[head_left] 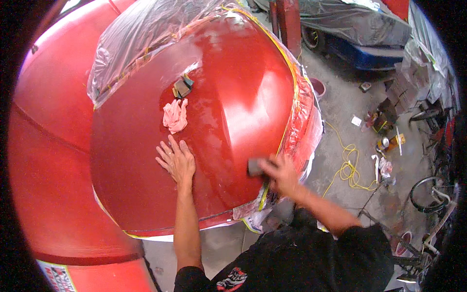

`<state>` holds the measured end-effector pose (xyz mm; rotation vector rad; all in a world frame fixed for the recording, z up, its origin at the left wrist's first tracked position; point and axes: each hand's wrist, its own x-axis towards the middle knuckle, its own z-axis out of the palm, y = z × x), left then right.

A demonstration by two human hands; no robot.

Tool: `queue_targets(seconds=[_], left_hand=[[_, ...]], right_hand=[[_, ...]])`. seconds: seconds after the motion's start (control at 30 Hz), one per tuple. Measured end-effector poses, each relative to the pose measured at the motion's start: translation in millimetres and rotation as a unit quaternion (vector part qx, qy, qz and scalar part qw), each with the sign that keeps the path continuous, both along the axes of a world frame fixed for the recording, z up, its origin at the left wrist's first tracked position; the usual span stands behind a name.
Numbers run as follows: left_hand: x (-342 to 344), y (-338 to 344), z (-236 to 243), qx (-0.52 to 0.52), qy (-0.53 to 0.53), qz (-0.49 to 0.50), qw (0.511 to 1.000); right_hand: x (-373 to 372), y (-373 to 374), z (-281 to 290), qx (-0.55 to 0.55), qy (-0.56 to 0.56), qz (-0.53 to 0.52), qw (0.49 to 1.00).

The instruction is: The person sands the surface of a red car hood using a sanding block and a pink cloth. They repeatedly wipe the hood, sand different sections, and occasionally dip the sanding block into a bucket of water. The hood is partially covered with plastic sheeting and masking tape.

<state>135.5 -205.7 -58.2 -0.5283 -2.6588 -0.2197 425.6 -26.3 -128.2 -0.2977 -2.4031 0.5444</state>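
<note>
A red car panel [146, 175], shaped like a hood, lies in front of me with a wet-looking shine on its right half. My left hand [179, 160] rests on it, fingers spread and nothing held. Toward the panel's right edge, my right hand [281, 174] is closed on a dark grey sanding block [254, 167]; the hand is somewhat blurred. Just beyond my left hand lies a crumpled pink cloth [175, 117]. Past the cloth sits a small pile of brown and dark pads [183, 88].
Clear plastic sheeting [131, 44] and yellow tape [290, 63] border the panel. More red bodywork [48, 170] stands at left. On the concrete floor at right are a yellow cord [348, 168], a bucket [317, 87], cans [384, 143] and a wheel [425, 194]. A covered blue car [367, 57] stands behind.
</note>
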Motion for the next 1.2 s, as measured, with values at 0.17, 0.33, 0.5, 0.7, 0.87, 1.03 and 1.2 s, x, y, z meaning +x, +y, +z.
queue_targets(seconds=[0.17,0.33,0.5,0.7,0.87,1.03,1.2], left_hand=[[4,-3,-1,0.013,0.02,-0.019,1.0],[3,-8,-2,0.037,0.008,-0.024,0.999],[2,-7,2,0.021,-0.003,-0.003,1.0],[3,-1,12,-0.005,-0.048,0.025,0.999],[0,2,10,-0.009,-0.065,0.034,0.997],[1,2,15,-0.012,-0.057,0.027,0.998],[3,2,17,-0.011,-0.056,0.017,0.998]], right_hand=[[41,-58,-7,-0.036,-0.035,0.101,0.994],[-2,10,63,0.013,0.092,0.01,0.996],[-80,117,116,0.034,0.13,-0.107,0.985],[-196,258,117,0.114,0.154,-0.122,0.974],[-295,302,130,0.135,-0.028,-0.029,0.99],[-367,291,131,0.182,-0.099,-0.009,0.978],[-355,280,134,0.083,-0.109,0.047,0.989]])
